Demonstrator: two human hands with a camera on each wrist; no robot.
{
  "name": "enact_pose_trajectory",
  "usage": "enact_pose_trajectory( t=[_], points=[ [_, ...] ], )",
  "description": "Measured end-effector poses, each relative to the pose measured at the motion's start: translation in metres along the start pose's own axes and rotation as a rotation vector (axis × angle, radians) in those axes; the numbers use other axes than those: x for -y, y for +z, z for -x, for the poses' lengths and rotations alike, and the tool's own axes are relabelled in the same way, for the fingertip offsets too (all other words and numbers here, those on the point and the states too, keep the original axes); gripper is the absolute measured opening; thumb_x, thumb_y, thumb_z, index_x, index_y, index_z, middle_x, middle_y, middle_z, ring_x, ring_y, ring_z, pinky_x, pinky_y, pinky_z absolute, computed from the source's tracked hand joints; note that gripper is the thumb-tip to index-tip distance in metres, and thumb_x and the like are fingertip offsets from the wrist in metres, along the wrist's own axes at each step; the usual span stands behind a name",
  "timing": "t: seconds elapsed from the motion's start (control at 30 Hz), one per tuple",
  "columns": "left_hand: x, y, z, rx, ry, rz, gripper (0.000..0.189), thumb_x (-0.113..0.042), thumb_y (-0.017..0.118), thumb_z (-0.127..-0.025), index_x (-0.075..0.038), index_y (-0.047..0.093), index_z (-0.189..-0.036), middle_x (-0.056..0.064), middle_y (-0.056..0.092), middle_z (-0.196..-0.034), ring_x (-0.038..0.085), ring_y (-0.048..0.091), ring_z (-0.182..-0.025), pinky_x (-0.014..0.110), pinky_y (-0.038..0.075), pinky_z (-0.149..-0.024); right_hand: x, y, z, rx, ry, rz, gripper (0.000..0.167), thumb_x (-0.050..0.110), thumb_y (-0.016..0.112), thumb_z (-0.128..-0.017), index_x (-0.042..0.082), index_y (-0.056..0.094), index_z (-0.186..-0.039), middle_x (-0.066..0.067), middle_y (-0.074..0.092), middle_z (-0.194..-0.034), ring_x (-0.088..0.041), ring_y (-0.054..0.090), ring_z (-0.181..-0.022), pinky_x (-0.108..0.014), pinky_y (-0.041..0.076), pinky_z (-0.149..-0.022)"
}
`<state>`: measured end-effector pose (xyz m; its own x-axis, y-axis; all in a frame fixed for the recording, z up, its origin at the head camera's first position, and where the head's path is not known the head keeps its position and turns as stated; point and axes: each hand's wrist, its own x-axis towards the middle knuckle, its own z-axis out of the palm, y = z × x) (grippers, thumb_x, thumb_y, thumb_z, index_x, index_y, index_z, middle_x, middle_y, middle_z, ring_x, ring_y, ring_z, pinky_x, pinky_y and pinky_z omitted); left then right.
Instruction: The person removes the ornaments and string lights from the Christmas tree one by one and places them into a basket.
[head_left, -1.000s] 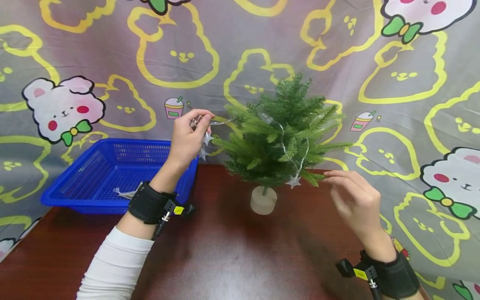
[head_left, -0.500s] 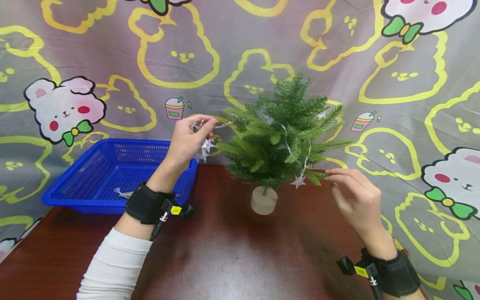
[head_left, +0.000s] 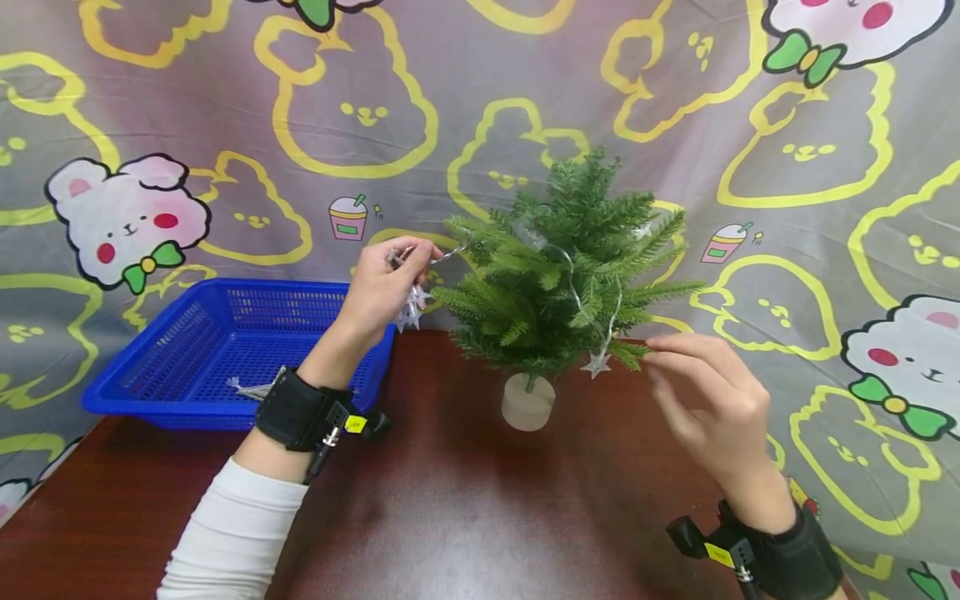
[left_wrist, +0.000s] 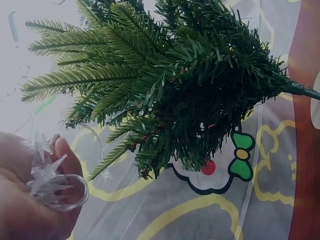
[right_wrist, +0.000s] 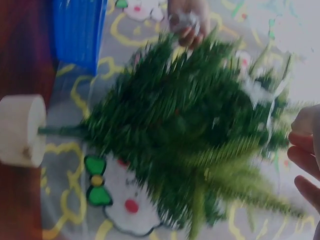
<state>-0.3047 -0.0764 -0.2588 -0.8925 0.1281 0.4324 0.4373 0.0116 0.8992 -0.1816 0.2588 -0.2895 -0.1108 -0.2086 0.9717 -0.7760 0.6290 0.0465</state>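
A small artificial Christmas tree (head_left: 555, 275) stands upright on a round pale wooden base (head_left: 528, 402). Clear star string lights are draped over its front, one star (head_left: 597, 364) hanging at the lower right. My left hand (head_left: 390, 283) grips the bunched rest of the string at the tree's left; clear stars (left_wrist: 47, 172) and a loop of wire show in the palm in the left wrist view. From there the wire runs taut to an upper left branch. At the right, my right hand (head_left: 708, 404) has its relaxed fingertips right at the tip of a low branch (head_left: 628, 354).
A blue plastic basket (head_left: 225, 333) sits at the left of the table (head_left: 465, 508), with a small pale item (head_left: 251, 388) inside, partly covered by the left wrist. Behind everything hangs a grey cartoon-print curtain (head_left: 420, 75).
My left hand has moved slightly right and down with the bunched string lights. The hanging star has shifted a little right. My right hand stays near the low branch tip.
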Motion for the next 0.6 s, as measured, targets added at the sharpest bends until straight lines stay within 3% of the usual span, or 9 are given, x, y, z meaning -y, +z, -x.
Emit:
enact_pose_trajectory(
  t=[0.13, 0.23, 0.43, 0.6],
  points=[
    [0.001, 0.001, 0.001, -0.009, 0.011, -0.013, 0.033, -0.03, 0.057, -0.101, 0.001, 0.065, -0.094, -0.004, 0.054, -0.066, 0.008, 0.054, -0.058, 0.022, 0.049, -0.055, 0.019, 0.012, -0.011, -0.027, -0.083, -0.096, 0.027, 0.018, 0.066, -0.094, -0.005, 0.073, -0.081, -0.022, 0.07, -0.084, -0.034, 0.064, -0.08, -0.022, 0.05, -0.094],
    [0.001, 0.0, 0.002, -0.018, -0.011, 0.037, 0.03, -0.031, 0.061, -0.098, -0.004, 0.064, -0.087, -0.002, 0.058, -0.067, 0.009, 0.059, -0.056, 0.026, 0.054, -0.053, 0.032, 0.021, -0.018, -0.006, -0.151, -0.148, 0.023, 0.014, 0.066, -0.094, -0.005, 0.074, -0.083, -0.021, 0.071, -0.084, -0.033, 0.065, -0.081, -0.026, 0.052, -0.09],
    [0.0, 0.0, 0.003, -0.041, -0.039, 0.132, 0.023, -0.027, 0.074, -0.089, -0.009, 0.063, -0.079, 0.0, 0.061, -0.065, 0.012, 0.062, -0.053, 0.034, 0.059, -0.055, 0.048, 0.036, -0.022, 0.12, -0.232, -0.173, 0.018, 0.009, 0.062, -0.094, -0.003, 0.075, -0.095, -0.019, 0.073, -0.095, -0.031, 0.067, -0.087, -0.03, 0.053, -0.087],
    [-0.001, 0.0, 0.005, -0.044, -0.009, 0.062, 0.019, -0.022, 0.077, -0.087, -0.011, 0.063, -0.08, -0.003, 0.058, -0.066, 0.011, 0.054, -0.048, 0.027, 0.052, -0.048, 0.052, 0.047, -0.018, 0.255, -0.234, -0.123, 0.022, 0.01, 0.058, -0.098, -0.001, 0.072, -0.109, -0.018, 0.071, -0.109, -0.031, 0.068, -0.099, -0.033, 0.053, -0.09]
  ],
)
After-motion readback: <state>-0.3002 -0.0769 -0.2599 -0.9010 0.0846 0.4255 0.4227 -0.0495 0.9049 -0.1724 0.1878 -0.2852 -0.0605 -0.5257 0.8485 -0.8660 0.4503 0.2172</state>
